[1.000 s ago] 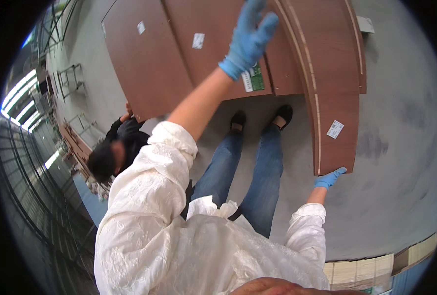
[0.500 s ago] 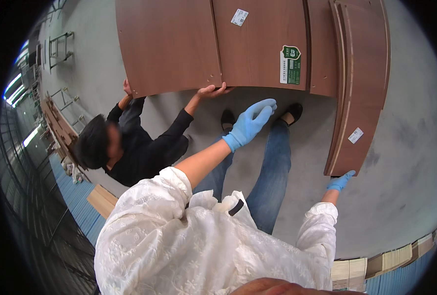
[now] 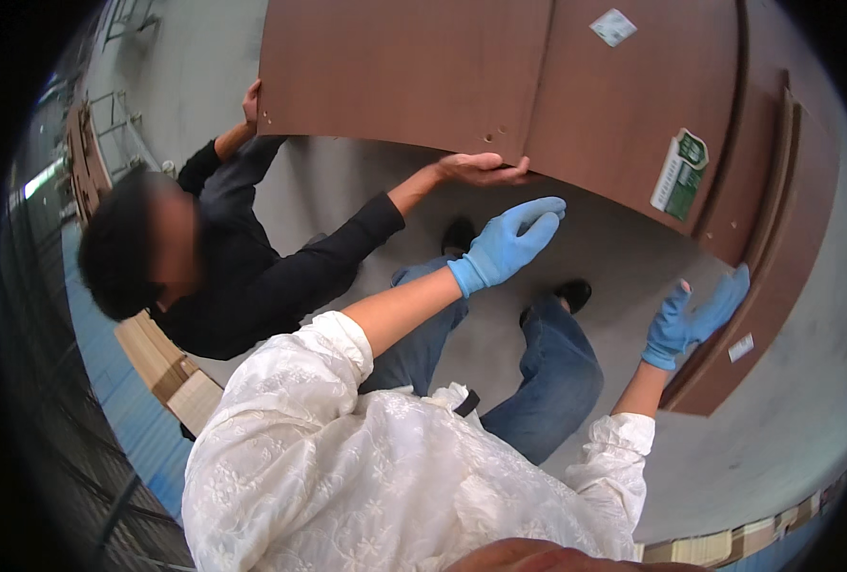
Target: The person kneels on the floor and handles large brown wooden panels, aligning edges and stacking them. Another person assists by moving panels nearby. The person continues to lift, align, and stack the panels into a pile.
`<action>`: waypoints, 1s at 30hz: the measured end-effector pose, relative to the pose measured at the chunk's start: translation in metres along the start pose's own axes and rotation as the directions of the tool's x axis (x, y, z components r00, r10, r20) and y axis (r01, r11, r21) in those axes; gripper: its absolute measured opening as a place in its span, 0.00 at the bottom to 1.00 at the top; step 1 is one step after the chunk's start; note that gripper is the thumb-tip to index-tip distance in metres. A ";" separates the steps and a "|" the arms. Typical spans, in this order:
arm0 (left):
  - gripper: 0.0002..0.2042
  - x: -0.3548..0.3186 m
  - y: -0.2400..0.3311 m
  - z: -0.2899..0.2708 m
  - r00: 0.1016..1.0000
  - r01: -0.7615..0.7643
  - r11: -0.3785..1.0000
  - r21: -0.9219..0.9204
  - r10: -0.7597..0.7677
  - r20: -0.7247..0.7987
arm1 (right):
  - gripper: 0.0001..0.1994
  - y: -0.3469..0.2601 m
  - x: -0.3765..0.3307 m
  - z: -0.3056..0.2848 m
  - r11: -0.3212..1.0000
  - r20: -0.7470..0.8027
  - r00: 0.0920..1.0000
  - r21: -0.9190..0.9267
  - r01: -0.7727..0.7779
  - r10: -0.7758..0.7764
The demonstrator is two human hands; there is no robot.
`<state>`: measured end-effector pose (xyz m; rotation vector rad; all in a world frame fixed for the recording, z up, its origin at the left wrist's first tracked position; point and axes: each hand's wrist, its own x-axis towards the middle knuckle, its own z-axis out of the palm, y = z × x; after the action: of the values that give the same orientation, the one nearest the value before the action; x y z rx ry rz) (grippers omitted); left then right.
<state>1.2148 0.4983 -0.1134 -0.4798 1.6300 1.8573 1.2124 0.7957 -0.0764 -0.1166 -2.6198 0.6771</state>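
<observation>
My left hand (image 3: 514, 243), in a blue glove, is open just short of the near edge of a wide brown panel (image 3: 395, 71). Its fingers are stretched forward, with nothing seen in them. Farther right my right hand (image 3: 695, 319), also gloved in blue, is open with thumb and fingers spread. It lies in front of a stack of narrow brown boards (image 3: 776, 286); whether it touches them I cannot tell. A second brown panel (image 3: 633, 124), with a white sticker and a green-and-white label, adjoins the first. A co-worker's hand (image 3: 485, 170) supports the near edge where they meet.
The co-worker in black sleeves (image 3: 280, 296) crouches at my left, the other hand at the panel's left corner. Pale boards (image 3: 171, 367) lie on a blue slatted surface (image 3: 123, 410) behind. Metal stands (image 3: 118, 119) are at the far left. My feet are under the panels.
My right hand has left the near end of the narrow boards, moved farther forward and spread its fingers. The left hand stays before the panel edge. The panels now appear farther right and tilted.
</observation>
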 end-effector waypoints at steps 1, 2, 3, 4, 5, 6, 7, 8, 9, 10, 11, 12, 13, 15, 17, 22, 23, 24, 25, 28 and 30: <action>0.21 0.005 -0.007 -0.005 0.998 -0.052 0.998 -0.026 0.051 -0.029 | 0.36 -0.011 0.009 0.025 0.992 0.014 0.996 0.099 0.082 -0.083; 0.21 0.011 -0.013 -0.007 0.994 -0.093 0.995 -0.047 0.090 -0.065 | 0.35 -0.020 0.016 0.047 0.967 0.020 0.985 0.196 0.163 -0.170; 0.20 0.016 -0.018 -0.010 0.991 -0.097 0.994 -0.059 0.090 -0.102 | 0.35 -0.031 0.017 0.065 0.945 0.026 0.972 0.242 0.219 -0.232; 0.20 0.024 -0.023 -0.011 0.988 -0.132 0.985 -0.115 0.121 -0.097 | 0.35 -0.039 0.017 0.084 0.907 0.033 0.956 0.326 0.266 -0.292; 0.19 0.030 -0.029 -0.012 0.983 -0.178 0.968 -0.178 0.166 -0.081 | 0.36 -0.044 0.014 0.105 0.860 0.038 0.936 0.409 0.305 -0.350; 0.20 0.036 -0.033 -0.016 0.967 -0.255 0.948 -0.192 0.254 -0.029 | 0.36 -0.047 0.014 0.123 0.817 0.035 0.909 0.454 0.355 -0.415; 0.21 0.037 -0.037 -0.018 0.961 -0.268 0.947 -0.179 0.276 0.022 | 0.36 -0.052 0.012 0.131 0.769 0.019 0.876 0.488 0.412 -0.481; 0.21 0.042 -0.043 -0.021 0.939 -0.327 0.930 -0.170 0.340 0.057 | 0.36 -0.051 0.008 0.145 0.729 0.027 0.842 0.517 0.449 -0.539; 0.22 0.046 -0.047 -0.022 0.930 -0.354 0.928 -0.115 0.362 0.061 | 0.36 -0.049 0.006 0.158 0.681 -0.017 0.816 0.542 0.493 -0.577; 0.22 0.051 -0.050 -0.023 0.907 -0.412 0.909 -0.066 0.416 0.066 | 0.36 -0.046 0.007 0.169 0.643 -0.044 0.791 0.557 0.526 -0.610; 0.23 0.054 -0.051 -0.022 0.860 -0.505 0.863 -0.021 0.505 0.077 | 0.36 -0.043 0.006 0.176 0.610 -0.064 0.770 0.571 0.550 -0.634; 0.24 0.058 -0.050 -0.020 0.868 -0.491 0.871 0.024 0.486 0.103 | 0.35 -0.039 0.007 0.178 0.581 -0.060 0.762 0.609 0.540 -0.645; 0.24 0.061 -0.048 -0.017 0.886 -0.446 0.895 0.025 0.438 0.152 | 0.34 -0.034 0.007 0.173 0.594 -0.062 0.752 0.572 0.566 -0.657; 0.23 0.070 -0.039 -0.001 0.876 -0.439 0.898 0.032 0.419 0.238 | 0.32 -0.024 0.011 0.156 0.614 -0.067 0.728 0.489 0.620 -0.682; 0.23 0.074 -0.028 0.027 0.836 -0.495 0.867 -0.057 0.493 0.242 | 0.28 -0.016 0.010 0.120 0.692 -0.040 0.807 0.491 0.529 -0.589; 0.23 0.068 -0.028 0.071 0.828 -0.476 0.874 0.098 0.408 0.386 | 0.24 0.008 -0.009 0.064 0.783 0.046 0.949 0.579 0.229 -0.312; 0.24 0.067 -0.031 0.076 0.819 -0.506 0.847 0.161 0.413 0.398 | 0.24 0.012 -0.014 0.060 0.811 0.010 0.953 0.529 0.251 -0.302; 0.25 0.065 -0.033 0.080 0.815 -0.512 0.844 0.160 0.419 0.401 | 0.23 0.016 -0.021 0.054 0.853 -0.014 0.959 0.454 0.257 -0.282; 0.24 0.062 -0.035 0.082 0.817 -0.503 0.845 0.182 0.396 0.418 | 0.23 0.020 -0.027 0.046 0.876 -0.026 0.971 0.427 0.225 -0.237; 0.23 0.057 -0.035 0.089 0.812 -0.490 0.844 0.220 0.350 0.468 | 0.24 0.036 -0.046 0.008 0.949 -0.097 0.987 0.275 0.152 -0.129; 0.22 0.056 -0.032 0.097 0.789 -0.519 0.831 0.203 0.373 0.488 | 0.25 0.061 -0.056 -0.031 0.993 -0.125 0.990 0.085 0.077 -0.066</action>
<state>1.2061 0.6067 -0.1561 0.4918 1.7829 1.7804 1.2749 0.8525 -0.1034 -0.0359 -2.4598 0.7376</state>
